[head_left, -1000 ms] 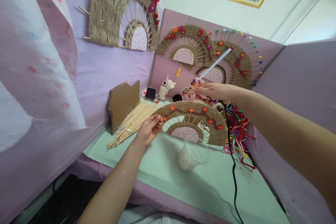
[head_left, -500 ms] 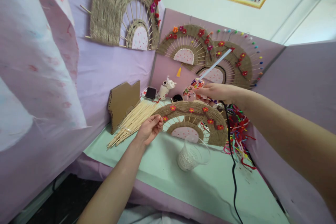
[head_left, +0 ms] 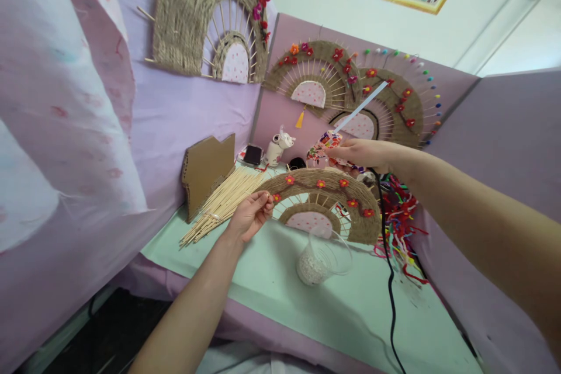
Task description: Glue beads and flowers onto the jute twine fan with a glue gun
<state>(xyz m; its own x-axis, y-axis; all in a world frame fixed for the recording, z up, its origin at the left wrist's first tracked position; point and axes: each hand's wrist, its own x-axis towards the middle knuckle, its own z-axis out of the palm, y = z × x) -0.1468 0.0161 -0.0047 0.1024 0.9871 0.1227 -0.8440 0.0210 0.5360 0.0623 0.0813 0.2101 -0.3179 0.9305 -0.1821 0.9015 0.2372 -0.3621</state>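
My left hand (head_left: 253, 214) is closed in a pinch in front of the left part of a twine-woven fan (head_left: 368, 228) with red flowers. Whatever its fingertips hold is too small to make out. Above the fan, my right hand (head_left: 362, 155) is wrapped round a glue gun (head_left: 325, 145) with a colourful pattern. A long whitish glue stick (head_left: 362, 106) juts from it, up and to the right. From below the hand, its black cord (head_left: 387, 263) hangs down over the table. In front of the fan stands a clear plastic cup (head_left: 313, 263) with small white beads inside.
A bundle of thin wooden sticks (head_left: 223, 204) lies left, beside a folded cardboard piece (head_left: 208, 169). Coloured fuzzy strips (head_left: 401, 216) pile up at right. A white animal-shaped figurine (head_left: 276, 149) stands behind. Woven fans (head_left: 319, 64) hang on the pink panel.
The whole view has shifted very slightly. Both hands keep the same pose and place relative to the fan.
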